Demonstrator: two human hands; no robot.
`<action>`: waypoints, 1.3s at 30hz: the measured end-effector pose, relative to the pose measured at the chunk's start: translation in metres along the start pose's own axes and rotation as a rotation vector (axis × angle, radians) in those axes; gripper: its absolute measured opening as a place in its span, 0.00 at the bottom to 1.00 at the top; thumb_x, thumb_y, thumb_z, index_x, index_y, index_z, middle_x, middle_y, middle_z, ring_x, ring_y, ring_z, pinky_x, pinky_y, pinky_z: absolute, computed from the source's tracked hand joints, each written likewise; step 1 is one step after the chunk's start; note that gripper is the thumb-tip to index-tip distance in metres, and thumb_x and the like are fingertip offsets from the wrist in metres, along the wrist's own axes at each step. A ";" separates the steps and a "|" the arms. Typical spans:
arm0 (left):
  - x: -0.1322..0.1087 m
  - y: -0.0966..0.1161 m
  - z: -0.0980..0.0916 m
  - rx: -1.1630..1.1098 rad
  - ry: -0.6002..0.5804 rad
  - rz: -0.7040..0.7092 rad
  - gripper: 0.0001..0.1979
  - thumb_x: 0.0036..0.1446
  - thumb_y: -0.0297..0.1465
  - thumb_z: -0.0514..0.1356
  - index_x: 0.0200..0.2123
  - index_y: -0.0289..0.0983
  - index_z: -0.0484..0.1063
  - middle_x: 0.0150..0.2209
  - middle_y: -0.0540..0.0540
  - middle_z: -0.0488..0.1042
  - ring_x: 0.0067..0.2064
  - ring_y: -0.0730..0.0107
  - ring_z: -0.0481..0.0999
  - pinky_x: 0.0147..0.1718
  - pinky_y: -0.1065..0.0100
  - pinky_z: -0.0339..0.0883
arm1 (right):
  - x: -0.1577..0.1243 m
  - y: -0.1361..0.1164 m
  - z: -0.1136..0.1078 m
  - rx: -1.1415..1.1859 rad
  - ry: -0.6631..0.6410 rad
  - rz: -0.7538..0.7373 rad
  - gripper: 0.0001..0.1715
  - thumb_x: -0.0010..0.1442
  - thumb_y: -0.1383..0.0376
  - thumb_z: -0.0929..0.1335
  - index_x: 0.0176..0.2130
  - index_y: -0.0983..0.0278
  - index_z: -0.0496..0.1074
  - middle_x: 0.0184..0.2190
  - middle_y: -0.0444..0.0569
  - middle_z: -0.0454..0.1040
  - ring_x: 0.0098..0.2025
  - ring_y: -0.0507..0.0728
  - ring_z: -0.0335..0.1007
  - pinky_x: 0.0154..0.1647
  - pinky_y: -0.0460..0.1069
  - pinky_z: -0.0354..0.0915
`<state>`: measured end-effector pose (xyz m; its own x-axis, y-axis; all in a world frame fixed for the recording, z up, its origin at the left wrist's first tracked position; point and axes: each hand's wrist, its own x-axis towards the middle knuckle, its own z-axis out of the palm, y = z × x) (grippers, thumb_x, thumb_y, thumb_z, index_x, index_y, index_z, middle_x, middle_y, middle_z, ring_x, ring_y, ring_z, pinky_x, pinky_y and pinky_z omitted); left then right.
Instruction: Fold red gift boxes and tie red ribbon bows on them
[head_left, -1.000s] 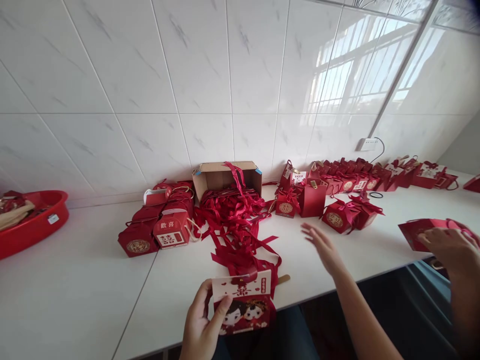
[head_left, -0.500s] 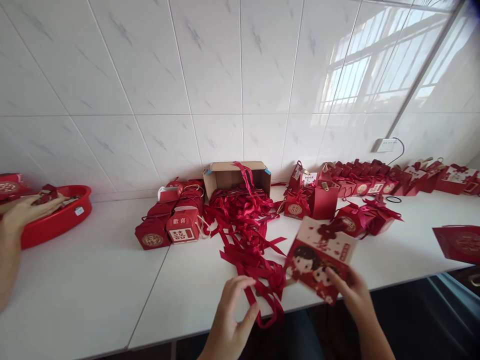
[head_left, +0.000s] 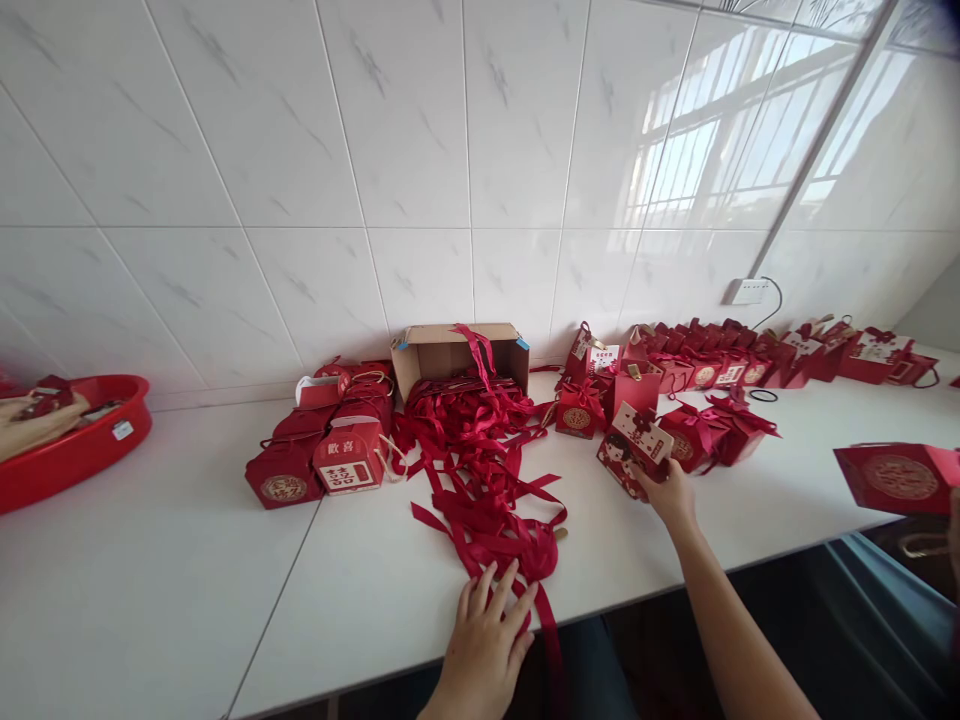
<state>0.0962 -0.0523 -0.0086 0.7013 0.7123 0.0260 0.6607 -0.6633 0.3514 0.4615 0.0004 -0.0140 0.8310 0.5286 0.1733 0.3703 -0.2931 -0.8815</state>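
Counter, box in right fingers

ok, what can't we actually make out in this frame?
All head view.
Near corner of the cartoon box: covered by the right hand.
Ribbons under the left hand: hidden.
Cardboard box contents: buried by ribbons.
Red basin: cut off by left edge.
Red box: its holder is beyond right edge.
Box print: too small.

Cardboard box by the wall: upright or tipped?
Tipped on its side: the cardboard box opens toward the camera, and red ribbons spill out across the table.
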 end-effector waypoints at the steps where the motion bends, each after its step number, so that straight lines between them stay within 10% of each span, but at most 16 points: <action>1: 0.000 0.000 0.001 0.015 0.002 -0.003 0.24 0.65 0.36 0.47 0.63 0.55 0.51 0.67 0.50 0.51 0.66 0.50 0.51 0.60 0.42 0.51 | 0.010 -0.001 0.006 0.002 0.014 0.023 0.39 0.35 0.47 0.73 0.43 0.66 0.71 0.35 0.59 0.78 0.35 0.67 0.74 0.33 0.56 0.68; 15: 0.007 0.007 0.001 0.064 -0.032 -0.153 0.40 0.55 0.55 0.48 0.66 0.42 0.47 0.67 0.42 0.46 0.67 0.43 0.44 0.60 0.42 0.47 | 0.016 0.025 0.015 0.116 0.101 0.067 0.48 0.39 0.45 0.71 0.53 0.68 0.63 0.49 0.61 0.72 0.43 0.65 0.73 0.40 0.54 0.70; 23: 0.031 -0.043 -0.016 0.228 0.112 -0.448 0.38 0.59 0.52 0.44 0.63 0.30 0.56 0.65 0.32 0.51 0.66 0.38 0.47 0.58 0.42 0.48 | 0.000 0.016 0.009 0.077 -0.067 -0.100 0.40 0.39 0.45 0.71 0.46 0.67 0.71 0.41 0.56 0.75 0.35 0.62 0.73 0.39 0.55 0.68; 29: 0.031 -0.060 -0.014 0.242 0.207 -0.485 0.38 0.59 0.50 0.43 0.63 0.27 0.55 0.66 0.31 0.50 0.66 0.39 0.46 0.59 0.45 0.45 | -0.010 0.008 0.019 -0.007 0.039 -0.127 0.41 0.45 0.47 0.70 0.52 0.70 0.67 0.42 0.60 0.71 0.42 0.65 0.69 0.42 0.57 0.67; 34: 0.029 -0.059 -0.010 0.240 0.230 -0.484 0.37 0.59 0.48 0.46 0.64 0.29 0.52 0.65 0.29 0.51 0.65 0.38 0.49 0.59 0.45 0.47 | -0.049 0.024 -0.029 -0.046 0.175 -0.152 0.28 0.61 0.53 0.64 0.56 0.64 0.63 0.51 0.58 0.66 0.47 0.62 0.68 0.44 0.58 0.68; 39: 0.029 -0.060 -0.009 0.231 0.237 -0.476 0.36 0.60 0.48 0.45 0.64 0.30 0.53 0.66 0.28 0.48 0.64 0.38 0.52 0.58 0.45 0.47 | -0.030 0.018 -0.096 -0.099 0.183 -0.243 0.14 0.60 0.58 0.67 0.47 0.55 0.69 0.50 0.49 0.68 0.51 0.58 0.67 0.43 0.53 0.70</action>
<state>0.0740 0.0104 -0.0203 0.2510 0.9588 0.1331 0.9487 -0.2710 0.1629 0.4834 -0.0976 0.0069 0.7706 0.4433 0.4579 0.5985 -0.2564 -0.7590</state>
